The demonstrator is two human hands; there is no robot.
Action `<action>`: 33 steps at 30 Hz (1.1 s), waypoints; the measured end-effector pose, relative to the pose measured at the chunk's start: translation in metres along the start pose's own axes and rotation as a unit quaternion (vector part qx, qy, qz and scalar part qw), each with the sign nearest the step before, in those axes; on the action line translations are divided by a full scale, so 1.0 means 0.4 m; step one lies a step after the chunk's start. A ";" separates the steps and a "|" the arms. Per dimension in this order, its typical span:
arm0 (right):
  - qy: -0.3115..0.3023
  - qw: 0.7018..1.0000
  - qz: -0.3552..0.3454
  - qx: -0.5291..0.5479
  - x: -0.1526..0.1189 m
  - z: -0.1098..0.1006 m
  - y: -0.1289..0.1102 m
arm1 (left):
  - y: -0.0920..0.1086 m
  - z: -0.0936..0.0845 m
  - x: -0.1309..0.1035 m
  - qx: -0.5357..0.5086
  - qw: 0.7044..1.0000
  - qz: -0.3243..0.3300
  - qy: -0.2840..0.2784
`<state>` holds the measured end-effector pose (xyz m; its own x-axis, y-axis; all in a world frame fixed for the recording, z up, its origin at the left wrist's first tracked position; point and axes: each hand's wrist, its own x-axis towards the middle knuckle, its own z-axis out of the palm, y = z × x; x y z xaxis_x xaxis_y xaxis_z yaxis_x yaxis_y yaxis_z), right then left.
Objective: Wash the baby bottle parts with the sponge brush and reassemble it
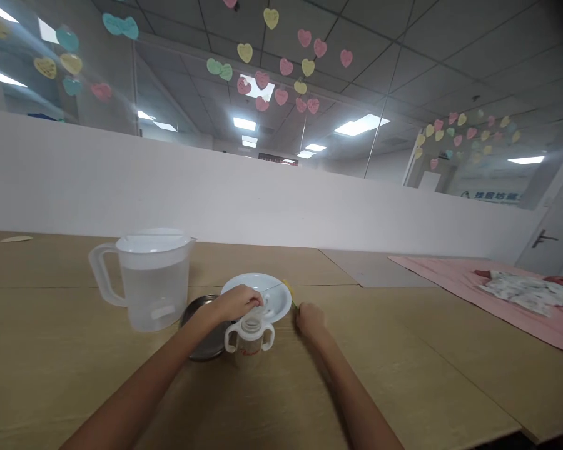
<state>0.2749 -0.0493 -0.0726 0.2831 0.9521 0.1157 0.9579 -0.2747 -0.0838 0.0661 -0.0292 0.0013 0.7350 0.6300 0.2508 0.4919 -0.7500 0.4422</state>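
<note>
My left hand (239, 302) is closed above the near left part of a white plate (279, 306), just behind a small two-handled bottle (250, 342) with an open neck. What its fingers pinch is too small to name. To the right of the plate, my right hand (310, 320) is closed round a thin green and yellow item (288, 289) that reaches over the plate's right edge. A round metal dish (209, 344) lies left of the bottle, partly hidden by my left forearm.
A large clear pitcher (154, 281) with liquid stands on the wooden table (403, 375) at the left. Far right, a pink cloth (455, 281) bears patterned fabric (520, 294). A low white wall (263, 206) runs behind the table.
</note>
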 end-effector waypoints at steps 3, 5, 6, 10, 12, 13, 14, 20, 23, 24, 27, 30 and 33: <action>-0.011 1.000 -0.001 0.001 -0.008 -0.003 -0.003 | -0.043 0.033 0.000 -0.009 1.000 -0.009 -0.001; -0.017 1.000 0.000 0.006 -0.009 -0.005 -0.006 | -0.057 0.038 -0.004 -0.012 1.000 -0.018 -0.003; -0.019 1.000 0.003 0.008 -0.008 -0.005 -0.008 | -0.061 0.039 -0.005 -0.013 1.000 -0.023 -0.005; -0.021 0.999 0.015 0.023 -0.002 0.001 -0.011 | -0.066 0.041 -0.001 -0.013 0.999 -0.036 -0.013; -0.017 0.999 0.020 0.031 0.001 0.006 -0.009 | -0.065 0.041 0.003 -0.012 0.999 -0.037 -0.018; -0.013 0.999 0.023 0.037 0.003 0.008 -0.007 | -0.064 0.041 0.004 -0.011 0.999 -0.037 -0.021; -0.009 0.999 0.025 0.042 0.005 0.011 -0.004 | -0.063 0.041 0.004 -0.012 0.999 -0.036 -0.025; 0.008 0.995 0.043 0.087 0.023 0.030 0.018 | -0.064 0.037 0.000 -0.027 0.998 -0.024 -0.048; 0.019 0.993 0.051 0.108 0.035 0.045 0.025 | -0.070 0.037 0.001 -0.039 0.997 -0.016 -0.057; 0.023 0.992 0.055 0.115 0.039 0.049 0.027 | -0.073 0.037 0.002 -0.043 0.997 -0.015 -0.059; 0.037 0.988 0.068 0.135 0.049 0.056 0.031 | -0.081 0.035 0.002 -0.058 0.996 -0.023 -0.064; 0.058 0.984 0.078 0.152 0.054 0.051 0.035 | -0.087 0.033 0.002 -0.092 0.993 -0.038 -0.057; 0.084 0.979 0.085 0.166 0.053 0.036 0.038 | -0.089 0.033 0.005 -0.176 0.983 -0.048 -0.037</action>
<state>0.2946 -0.0314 -0.0857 0.4676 0.8532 0.2310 0.8355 -0.3413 -0.4307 0.0563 -0.0040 -0.0254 0.7317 0.6678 0.1367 0.3775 -0.5640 0.7345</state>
